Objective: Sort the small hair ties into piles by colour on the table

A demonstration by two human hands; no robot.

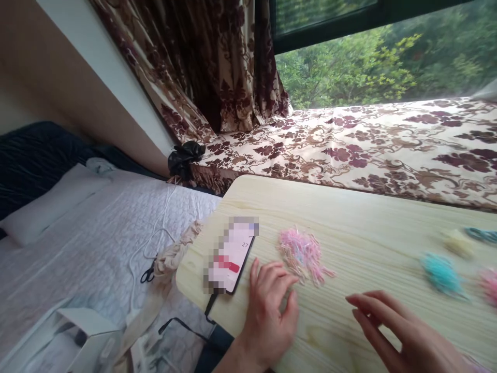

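Observation:
My left hand [269,311] lies palm down on a pale wooden table [349,217], fingers spread, its fingertips just short of a pile of small pink elastic bands [301,254]. A phone [232,256] with a lit screen lies just left of that hand, a cable running from its near end. My right hand [399,331] hovers low over the table's near right part with fingers stretched out and apart, holding nothing. A blue pile of bands [442,274], a pale yellow pile [458,243] and another pink pile [490,285] lie further right.
A bed with a white quilt [77,248] and pillow [50,204] is on the left, with black scissors [147,273], a white cable and a white box [83,336] on it. A floral-covered window seat [368,145] and curtain [202,62] lie behind the table.

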